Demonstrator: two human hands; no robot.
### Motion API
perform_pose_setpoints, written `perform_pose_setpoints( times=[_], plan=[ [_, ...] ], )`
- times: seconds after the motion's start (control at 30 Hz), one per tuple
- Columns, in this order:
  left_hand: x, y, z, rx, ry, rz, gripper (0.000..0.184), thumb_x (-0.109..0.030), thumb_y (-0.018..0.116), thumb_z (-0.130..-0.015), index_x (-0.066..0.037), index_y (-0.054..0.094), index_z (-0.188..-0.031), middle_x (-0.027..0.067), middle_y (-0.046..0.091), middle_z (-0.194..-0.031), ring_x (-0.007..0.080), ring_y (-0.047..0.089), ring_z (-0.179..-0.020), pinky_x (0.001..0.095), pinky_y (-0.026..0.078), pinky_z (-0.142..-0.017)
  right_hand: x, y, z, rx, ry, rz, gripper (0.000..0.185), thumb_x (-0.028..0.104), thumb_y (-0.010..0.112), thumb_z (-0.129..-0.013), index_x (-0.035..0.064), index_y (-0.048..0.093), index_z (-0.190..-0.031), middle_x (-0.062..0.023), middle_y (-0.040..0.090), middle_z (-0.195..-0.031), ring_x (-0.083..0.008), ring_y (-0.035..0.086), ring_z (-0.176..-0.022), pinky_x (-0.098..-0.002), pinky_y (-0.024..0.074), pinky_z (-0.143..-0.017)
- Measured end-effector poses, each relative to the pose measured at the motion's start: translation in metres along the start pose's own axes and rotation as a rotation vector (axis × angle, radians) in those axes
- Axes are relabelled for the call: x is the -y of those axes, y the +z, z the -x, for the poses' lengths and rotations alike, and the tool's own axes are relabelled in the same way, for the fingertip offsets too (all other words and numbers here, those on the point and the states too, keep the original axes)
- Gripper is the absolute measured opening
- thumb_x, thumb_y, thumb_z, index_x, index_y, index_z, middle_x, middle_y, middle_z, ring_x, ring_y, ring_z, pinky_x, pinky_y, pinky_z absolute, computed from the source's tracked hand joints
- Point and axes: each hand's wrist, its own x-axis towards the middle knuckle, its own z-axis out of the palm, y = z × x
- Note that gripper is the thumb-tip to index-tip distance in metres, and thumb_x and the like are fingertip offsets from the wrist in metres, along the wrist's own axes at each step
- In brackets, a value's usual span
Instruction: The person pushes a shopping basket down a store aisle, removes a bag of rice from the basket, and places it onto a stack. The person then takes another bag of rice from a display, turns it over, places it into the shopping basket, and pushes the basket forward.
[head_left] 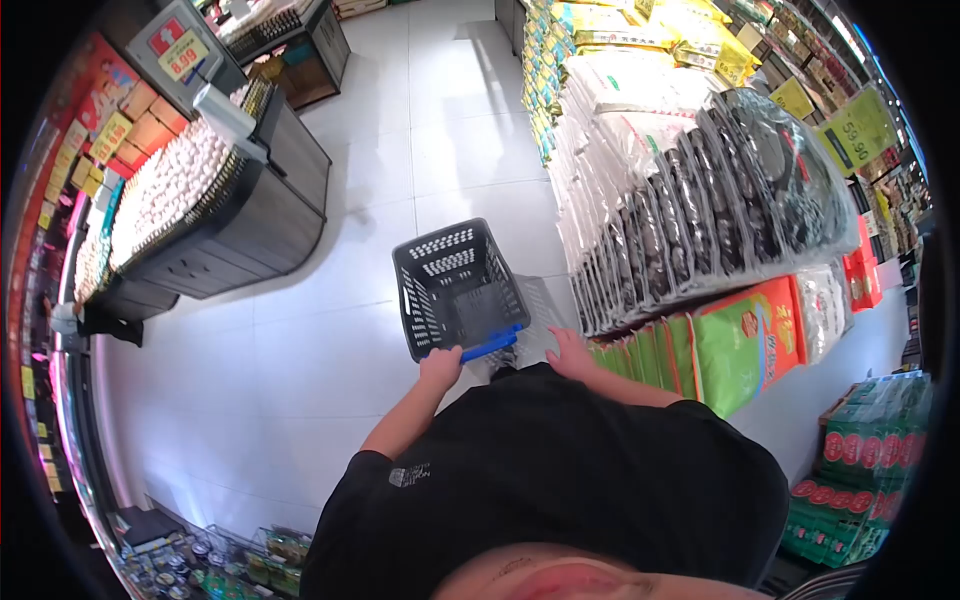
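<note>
In the head view, my left hand (440, 366) is wrapped round the left end of a blue handle (490, 346). The handle belongs to a dark grey plastic basket (411, 290), whose inside shows no goods. My right hand (570, 353) is off the handle, a little to its right, with fingers apart and nothing in them. It is near the green and orange rice bags (735, 335) on the low part of the display.
To the right, wrapped black packages (700, 205) are stacked beside white and yellow bags. A dark wooden stand (225, 235) with heaped pale goods (175, 180) is on the left. Green packs (865, 450) stand at lower right. Pale floor tiles (300, 350) run between the displays.
</note>
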Motion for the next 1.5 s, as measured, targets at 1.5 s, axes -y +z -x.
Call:
perform_pose_setpoints(
  times=[1.5],
  plan=[
    [0.227, -0.443, -0.655, 0.051, -0.034, -0.202, 0.026, -0.021, 0.053, -0.098, -0.018, 0.074, -0.112, 0.0116, 0.072, -0.121, 0.0334, 0.064, -0.12, 0.0481, 0.056, -0.098, 0.127, -0.101, -0.785, 0.508, 0.189, -0.148, 0.1, 0.027, 0.067, -0.087, 0.0196, 0.005, -0.165, -0.0317, 0.068, -0.111, -0.047, 0.068, -0.103, -0.0531, 0.053, -0.094]
  ],
)
